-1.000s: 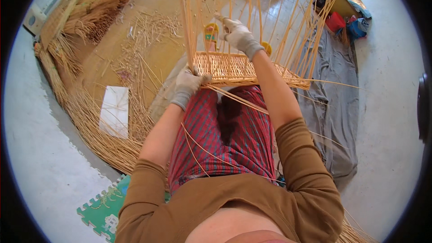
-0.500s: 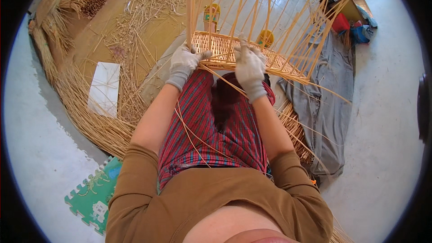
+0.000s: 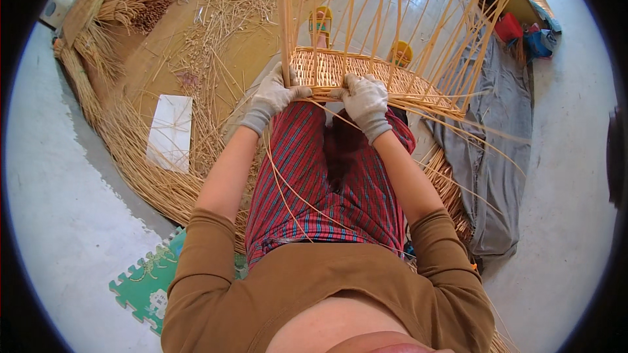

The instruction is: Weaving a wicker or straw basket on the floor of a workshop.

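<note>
A partly woven wicker basket (image 3: 333, 63) lies across my knees, its base tightly woven and tall uprights (image 3: 381, 19) rising from its edges. My left hand (image 3: 273, 91), in a pale work glove, is closed around the basket's near left corner, thumb along the near edge. Gloved the same way, my right hand (image 3: 366, 99) is closed on the near edge, right of the left hand, fingers curled by an upright; its palm side is hidden. Loose wicker strands (image 3: 484, 138) trail from the near edge to the right, and others hang over my striped trousers (image 3: 301, 176).
Bundled long wicker rods (image 3: 154, 183) curve along the left, with a white board (image 3: 170, 134) on them. Offcuts (image 3: 226, 19) litter the floor beyond. Grey cloth (image 3: 490, 176) lies at right, near red and blue containers (image 3: 540, 42). A green foam mat (image 3: 147, 287) is at lower left.
My right hand has gone from raised fingers in front of the uprights to curled on the near edge, a little closer to the left hand. The whole view has shifted slightly.
</note>
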